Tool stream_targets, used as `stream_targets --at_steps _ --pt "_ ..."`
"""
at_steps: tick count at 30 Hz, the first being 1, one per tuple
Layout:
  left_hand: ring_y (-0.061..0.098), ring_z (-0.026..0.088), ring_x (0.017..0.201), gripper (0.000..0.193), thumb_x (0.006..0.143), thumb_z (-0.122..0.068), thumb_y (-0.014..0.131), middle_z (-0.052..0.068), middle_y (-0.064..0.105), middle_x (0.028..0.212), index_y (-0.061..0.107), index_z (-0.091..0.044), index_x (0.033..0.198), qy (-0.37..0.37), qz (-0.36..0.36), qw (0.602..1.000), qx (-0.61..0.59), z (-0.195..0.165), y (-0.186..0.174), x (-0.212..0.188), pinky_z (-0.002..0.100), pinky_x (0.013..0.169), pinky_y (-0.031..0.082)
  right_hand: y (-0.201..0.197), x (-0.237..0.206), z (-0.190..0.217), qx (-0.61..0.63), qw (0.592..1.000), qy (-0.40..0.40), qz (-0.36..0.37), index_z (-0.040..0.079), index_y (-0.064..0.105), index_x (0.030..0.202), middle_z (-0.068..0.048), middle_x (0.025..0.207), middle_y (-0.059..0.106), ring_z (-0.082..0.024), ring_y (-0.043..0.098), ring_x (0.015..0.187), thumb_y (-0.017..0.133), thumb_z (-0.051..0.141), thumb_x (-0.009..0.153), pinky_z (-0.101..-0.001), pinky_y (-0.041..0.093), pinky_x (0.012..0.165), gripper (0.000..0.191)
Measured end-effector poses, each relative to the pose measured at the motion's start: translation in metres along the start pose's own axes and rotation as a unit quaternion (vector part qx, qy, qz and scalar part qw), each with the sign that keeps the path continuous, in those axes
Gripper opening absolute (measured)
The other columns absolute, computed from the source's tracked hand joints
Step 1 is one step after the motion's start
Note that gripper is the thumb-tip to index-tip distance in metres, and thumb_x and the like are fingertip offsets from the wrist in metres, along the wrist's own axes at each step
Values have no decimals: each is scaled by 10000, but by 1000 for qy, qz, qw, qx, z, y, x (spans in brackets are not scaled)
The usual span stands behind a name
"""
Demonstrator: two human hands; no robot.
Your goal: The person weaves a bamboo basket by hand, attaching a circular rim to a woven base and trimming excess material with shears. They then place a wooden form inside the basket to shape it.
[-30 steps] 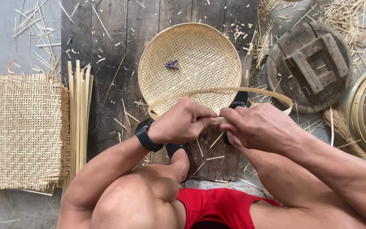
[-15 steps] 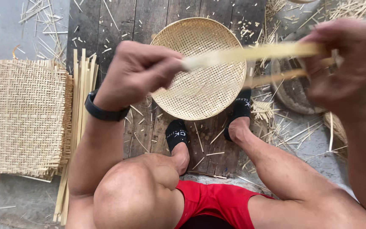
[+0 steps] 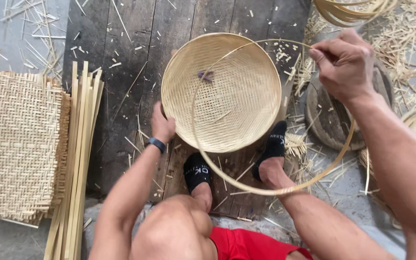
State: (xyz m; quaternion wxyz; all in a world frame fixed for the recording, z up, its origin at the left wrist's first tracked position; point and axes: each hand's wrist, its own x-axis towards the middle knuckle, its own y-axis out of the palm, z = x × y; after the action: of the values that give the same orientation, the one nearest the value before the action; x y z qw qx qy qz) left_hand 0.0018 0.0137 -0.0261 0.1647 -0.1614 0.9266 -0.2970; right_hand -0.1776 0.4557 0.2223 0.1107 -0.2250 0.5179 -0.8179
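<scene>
A round woven bamboo basket point(image 3: 227, 91) lies on dark wooden boards, with a small purple scrap point(image 3: 205, 74) inside it. My left hand point(image 3: 162, 124) rests on the basket's near-left rim, a dark watch on its wrist. My right hand point(image 3: 345, 62) is raised at the upper right, pinching the joined ends of a thin bamboo hoop point(image 3: 203, 144). The hoop hangs as a wide ring over the basket's right half and my feet in black socks point(image 3: 197, 171).
A flat woven bamboo mat point(image 3: 18, 144) lies at the left, with a bundle of long bamboo strips point(image 3: 78, 159) beside it. A round wooden block point(image 3: 326, 120) sits right of the basket. Coiled bamboo hoops point(image 3: 347, 12) and scattered shavings fill the upper right.
My hands have parted: the left dropped to the basket's rim, the right keeps the strip, which now forms a wide hoop instead of a flattened loop held in both hands.
</scene>
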Motion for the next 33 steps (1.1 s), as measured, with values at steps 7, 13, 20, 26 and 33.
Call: stream_targets --at_steps 7,13,20,26,33 --pt "731 359 1016 380 899 -42 560 205 742 1075 707 -93 1247 103 29 994 28 -33 -29 111 408 886 579 57 16 -19 71 995 63 4 73 808 1038 -28 862 658 -124 595 815 814 127 1041 -315 494 763 54" --pt "764 225 938 319 884 -6 654 168 776 1053 709 -43 1197 63 60 995 -39 -32 -40 70 346 854 581 72 18 -44 47 997 66 -17 68 788 954 -29 875 679 -135 592 852 779 83 1068 -321 497 805 116" --pt "690 161 865 428 898 -16 621 97 779 1056 654 -47 1324 -77 70 986 -131 -16 -44 -3 333 788 564 112 -15 -43 30 959 251 -126 54 662 951 -59 991 660 -141 622 882 731 21 994 -297 548 777 87" --pt "697 229 1163 554 1077 -303 611 178 652 1394 461 -71 1557 -63 31 936 -345 -66 -26 -45 345 919 626 171 -78 33 182 861 398 -260 25 559 991 -68 945 597 -152 584 805 707 55 1044 -320 543 704 160" --pt "738 197 935 675 983 -145 595 185 708 1209 243 -139 1560 -193 -6 854 -483 -91 -19 -25 334 775 673 172 -114 106 395 756 437 -284 -8 444 1117 -99 973 561 -175 624 616 614 77 1043 -340 609 512 204"
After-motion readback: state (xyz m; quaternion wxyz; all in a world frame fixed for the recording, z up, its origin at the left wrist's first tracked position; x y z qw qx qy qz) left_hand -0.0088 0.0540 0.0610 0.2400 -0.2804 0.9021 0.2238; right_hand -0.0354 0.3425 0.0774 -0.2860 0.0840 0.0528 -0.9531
